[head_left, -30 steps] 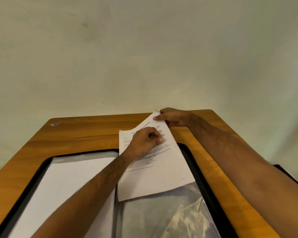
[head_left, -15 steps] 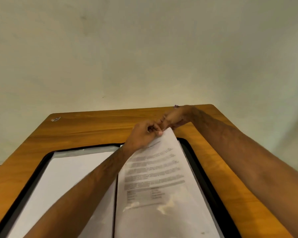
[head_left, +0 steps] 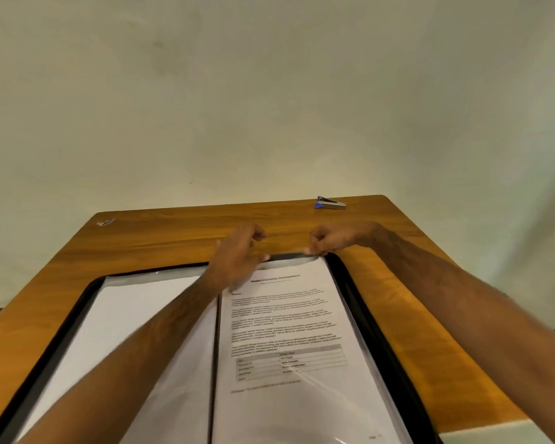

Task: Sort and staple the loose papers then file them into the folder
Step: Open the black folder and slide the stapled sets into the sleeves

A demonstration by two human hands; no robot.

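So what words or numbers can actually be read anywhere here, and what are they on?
Page in the folder's right sleeve: heading, paragraphs and table all too blurred to read.
Left page: blank side, no text.
Stapler: no label readable.
Small thing at the table's far left corner: too small to read.

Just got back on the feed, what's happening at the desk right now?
A person is filing papers into a black display folder lying open on the wooden table. A printed document now sits inside the right-hand clear sleeve. Both hands are at that sleeve's top edge: the right hand pinches the sleeve's opening, while the left hand, blurred, hovers beside it with fingers loosely curled. A small stapler lies untouched at the table's far edge.
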